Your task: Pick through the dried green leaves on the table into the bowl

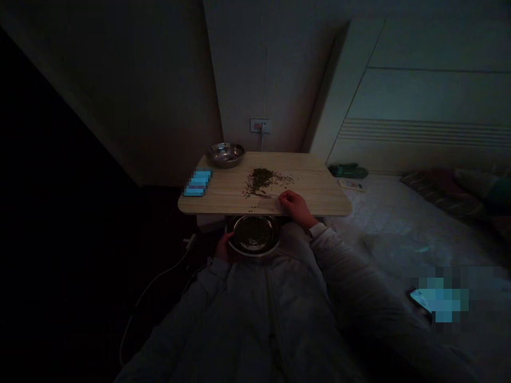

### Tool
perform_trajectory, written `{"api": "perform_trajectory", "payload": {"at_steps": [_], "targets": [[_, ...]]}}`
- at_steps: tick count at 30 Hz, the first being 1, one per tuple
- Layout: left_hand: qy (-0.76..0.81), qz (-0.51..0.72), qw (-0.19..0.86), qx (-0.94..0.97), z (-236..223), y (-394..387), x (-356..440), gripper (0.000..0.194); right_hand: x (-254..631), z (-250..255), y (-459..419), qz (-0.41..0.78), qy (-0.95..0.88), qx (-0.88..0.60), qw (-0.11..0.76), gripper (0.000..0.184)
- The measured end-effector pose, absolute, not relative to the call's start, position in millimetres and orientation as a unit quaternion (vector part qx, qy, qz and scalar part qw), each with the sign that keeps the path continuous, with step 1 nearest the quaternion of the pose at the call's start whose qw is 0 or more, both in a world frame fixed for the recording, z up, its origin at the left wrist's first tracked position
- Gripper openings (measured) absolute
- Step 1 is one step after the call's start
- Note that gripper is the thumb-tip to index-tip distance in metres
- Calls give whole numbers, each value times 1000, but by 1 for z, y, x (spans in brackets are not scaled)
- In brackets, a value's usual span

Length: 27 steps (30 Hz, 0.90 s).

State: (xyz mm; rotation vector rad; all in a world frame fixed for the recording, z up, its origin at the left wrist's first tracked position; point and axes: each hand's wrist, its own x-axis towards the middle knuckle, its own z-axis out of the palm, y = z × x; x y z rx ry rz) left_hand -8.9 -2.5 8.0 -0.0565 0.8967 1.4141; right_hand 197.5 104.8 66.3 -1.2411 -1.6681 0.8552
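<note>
A loose pile of small green beans lies on the wooden tabletop, with stray ones scattered around it. My right hand is closed near the table's front edge, just below the pile. It grips a thin, clear, flat piece whose exact kind is too dim to make out. Below that edge, my left hand holds a round metal bowl by its left rim. Many of the same dark green beans sit inside this bowl. The fingers under the bowl are partly hidden.
A second metal bowl stands at the table's back left corner, with a lit phone in front of it. On the bed at the right lie a green bottle, a remote and another phone. A white cable runs down the left.
</note>
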Motion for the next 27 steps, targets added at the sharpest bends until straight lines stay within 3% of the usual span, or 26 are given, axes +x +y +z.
{"api": "perform_trajectory", "payload": {"at_steps": [12,27], "targets": [[447,603,656,-77,28,-5,-3,23,197,64,106,351,-682,-486,418,26],[422,603,675,-51,16,-5,-6,14,189,68,103,308,-705,-507,389,17]]}}
